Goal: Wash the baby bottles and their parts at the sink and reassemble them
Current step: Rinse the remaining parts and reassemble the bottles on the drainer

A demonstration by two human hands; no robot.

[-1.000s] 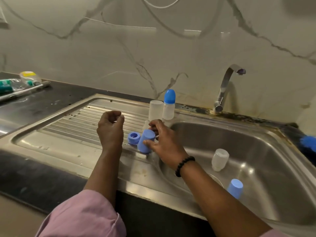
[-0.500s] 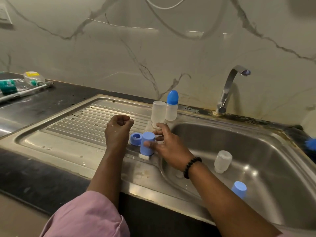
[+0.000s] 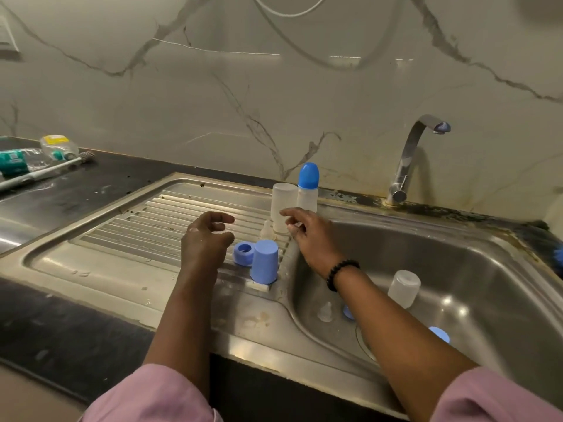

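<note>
1. Pink sleeves at the bottom edge, both forearms reaching over the dark desk toward the steel sink
2. In the basin: clear nipple on the floor, frosted bottle standing inverted, blue cap partly behind the right forearm
3. On the drainboard, near its basin edge: inverted blue cover, touching or just beside blue ring to its left
4. Left hand over the ribs beside the ring, fingers loosely curled, grasping nothing
5. Right hand, beaded bracelet at the wrist, released, fingers relaxed, fingertips at the base of an inverted clear bottle; actual contact unclear
6. Small clear nipple upright just left of that bottle
7. Capped bottle with blue top behind, at the back rim
8. Tap farther right; brush and plastic packs far left on the desk, against the marble wall
</note>
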